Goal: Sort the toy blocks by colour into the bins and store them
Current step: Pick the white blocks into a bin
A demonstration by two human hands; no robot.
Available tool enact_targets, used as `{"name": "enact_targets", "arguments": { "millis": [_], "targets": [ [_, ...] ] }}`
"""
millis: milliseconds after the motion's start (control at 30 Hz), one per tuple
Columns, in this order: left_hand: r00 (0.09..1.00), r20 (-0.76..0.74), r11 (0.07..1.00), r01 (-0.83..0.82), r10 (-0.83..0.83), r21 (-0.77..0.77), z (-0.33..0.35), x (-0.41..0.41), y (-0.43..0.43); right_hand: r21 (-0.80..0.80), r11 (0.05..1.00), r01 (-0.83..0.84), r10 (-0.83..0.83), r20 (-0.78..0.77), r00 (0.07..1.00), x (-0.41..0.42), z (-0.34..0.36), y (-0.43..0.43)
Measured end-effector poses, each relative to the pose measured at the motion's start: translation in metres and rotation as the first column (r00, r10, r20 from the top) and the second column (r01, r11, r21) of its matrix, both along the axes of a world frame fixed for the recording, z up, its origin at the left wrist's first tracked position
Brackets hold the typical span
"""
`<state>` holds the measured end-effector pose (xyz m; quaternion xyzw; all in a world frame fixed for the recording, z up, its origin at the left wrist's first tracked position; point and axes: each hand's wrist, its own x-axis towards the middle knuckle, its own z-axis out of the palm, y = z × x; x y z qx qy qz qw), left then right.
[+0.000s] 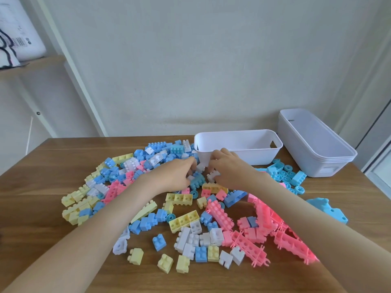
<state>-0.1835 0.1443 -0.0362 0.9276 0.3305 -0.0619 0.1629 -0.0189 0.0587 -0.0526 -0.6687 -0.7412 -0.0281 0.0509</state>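
Head view, looking down at a wooden table [42,197]. Pastel toy blocks [184,220] in blue, yellow, pink and white lie scattered, too many to count. Two bare forearms reach in, cut off at the bottom edge. The left hand [177,175] curls its fingers down among small white pieces, and whether it holds one cannot be told. The right hand [230,168] pinches a white block [211,177] just before one open white bin [239,132]. Right of it stands a stack of nested bins [317,157], perhaps four. A bag [19,39] on a shelf shows a barcode, its print unreadable.
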Motion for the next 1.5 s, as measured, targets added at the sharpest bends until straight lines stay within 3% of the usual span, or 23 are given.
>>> {"name": "enact_targets", "arguments": {
  "millis": [133, 300, 433, 567, 667, 833, 1000, 1167, 1300, 1500],
  "targets": [
    [0.998, -0.042, 0.998, 0.038, -0.040, -0.046, 0.000, -0.005, 0.002, 0.067, 0.998, 0.014, -0.009, -0.072, 0.997, 0.004, 0.003, -0.007],
    [0.996, -0.025, 0.992, 0.083, -0.080, 0.092, -0.001, -0.003, -0.004, 0.174, 0.982, 0.078, -0.048, -0.169, 0.984, 0.007, 0.008, -0.011],
    [0.995, 0.037, 0.986, 0.089, -0.096, 0.144, 0.006, -0.008, -0.006, 0.192, 0.966, 0.176, -0.083, -0.416, 0.906, 0.017, 0.026, -0.012],
    [0.949, 0.312, 0.997, 0.020, -0.043, 0.077, 0.031, -0.005, -0.008, 0.282, 0.895, 0.345, -0.129, -0.577, 0.807, 0.039, 0.043, -0.007],
    [0.879, 0.475, 0.996, -0.010, -0.033, 0.088, 0.043, 0.011, -0.008, 0.247, 0.868, 0.430, -0.206, -0.609, 0.766, 0.056, 0.042, 0.000],
    [0.887, 0.461, 0.994, -0.027, -0.025, 0.106, 0.042, 0.053, 0.000, 0.130, 0.897, 0.423, -0.304, -0.514, 0.802, 0.060, 0.029, 0.005],
    [0.934, 0.351, 0.996, -0.042, 0.068, -0.080, 0.028, 0.059, 0.003, 0.212, 0.948, 0.238, -0.145, -0.378, 0.914, 0.036, 0.022, -0.002],
    [0.901, 0.420, 0.994, -0.094, 0.107, -0.052, 0.022, 0.034, 0.001, 0.033, 0.998, 0.053, -0.042, -0.263, 0.964, 0.000, 0.014, -0.005],
    [0.972, 0.221, 0.996, -0.087, 0.084, 0.003, 0.024, 0.001, 0.007, -0.141, 0.989, 0.040, -0.055, -0.107, 0.993, -0.022, 0.005, 0.007],
    [0.992, 0.022, 0.991, -0.125, 0.124, 0.052, 0.025, -0.043, 0.016, -0.196, 0.972, 0.132, -0.130, 0.023, 0.991, -0.034, 0.000, 0.024]
  ]
}}
